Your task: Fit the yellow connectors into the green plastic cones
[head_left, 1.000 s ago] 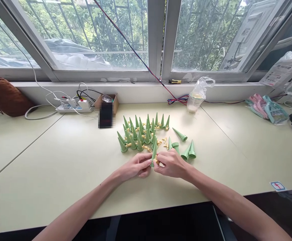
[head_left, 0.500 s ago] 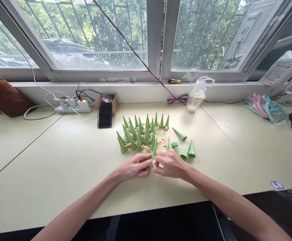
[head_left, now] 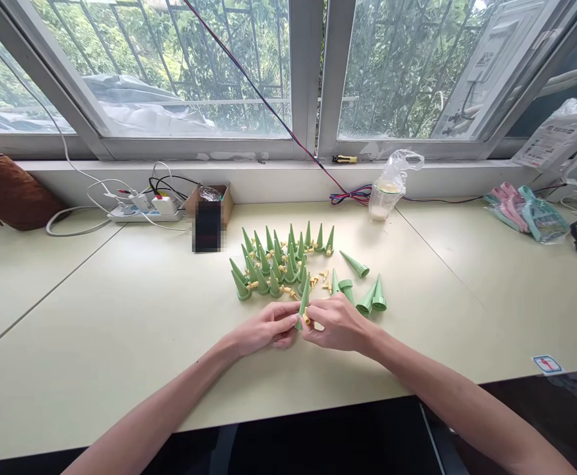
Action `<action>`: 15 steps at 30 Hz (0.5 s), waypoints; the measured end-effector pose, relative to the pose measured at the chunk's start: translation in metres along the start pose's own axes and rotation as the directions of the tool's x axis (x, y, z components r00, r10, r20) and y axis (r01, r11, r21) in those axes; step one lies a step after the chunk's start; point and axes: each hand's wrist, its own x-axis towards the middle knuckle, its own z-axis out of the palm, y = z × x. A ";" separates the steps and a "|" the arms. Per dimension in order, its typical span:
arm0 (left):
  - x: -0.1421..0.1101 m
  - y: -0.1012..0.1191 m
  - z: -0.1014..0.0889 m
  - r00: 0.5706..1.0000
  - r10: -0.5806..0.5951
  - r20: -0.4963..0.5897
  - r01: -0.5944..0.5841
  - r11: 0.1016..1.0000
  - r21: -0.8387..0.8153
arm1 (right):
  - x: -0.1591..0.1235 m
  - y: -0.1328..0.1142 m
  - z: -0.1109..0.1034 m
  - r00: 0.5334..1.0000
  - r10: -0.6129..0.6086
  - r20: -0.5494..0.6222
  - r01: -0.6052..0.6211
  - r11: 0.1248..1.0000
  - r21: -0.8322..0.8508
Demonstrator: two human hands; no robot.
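Between my hands a green plastic plant-watering spike (head_left: 305,297) stands nearly upright, point up. My left hand (head_left: 273,326) is closed on its lower part from the left. My right hand (head_left: 332,321) pinches a small yellow valve (head_left: 307,317) against the spike's side; how far the two parts are joined I cannot tell. Just beyond my hands, several green spikes with yellow valves (head_left: 263,285) stand in a cluster. Several loose green spikes (head_left: 378,295) lie or stand to the right, and a few loose yellow valves (head_left: 325,276) lie between.
A cardboard box (head_left: 223,201) and a power strip (head_left: 144,214) with cables are at the back left. Towards the back right stands a cup in a plastic bag (head_left: 386,191). Pink and teal packaged items (head_left: 529,211) lie farther right. The table's front edge runs below my forearms.
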 end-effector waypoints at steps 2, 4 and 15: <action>0.000 -0.001 0.000 1.000 0.003 -0.012 -0.003 1.000 -0.010 | 0.000 0.000 0.001 1.000 -0.003 -0.014 0.003 1.000 -0.002; 0.001 -0.002 0.000 1.000 0.007 -0.022 -0.008 1.000 -0.029 | 0.000 0.001 0.001 0.999 -0.008 -0.031 0.008 1.000 -0.012; 0.002 -0.004 0.000 0.999 0.017 -0.040 -0.019 0.998 -0.058 | 0.001 -0.002 0.001 0.992 -0.011 -0.126 0.006 0.999 -0.041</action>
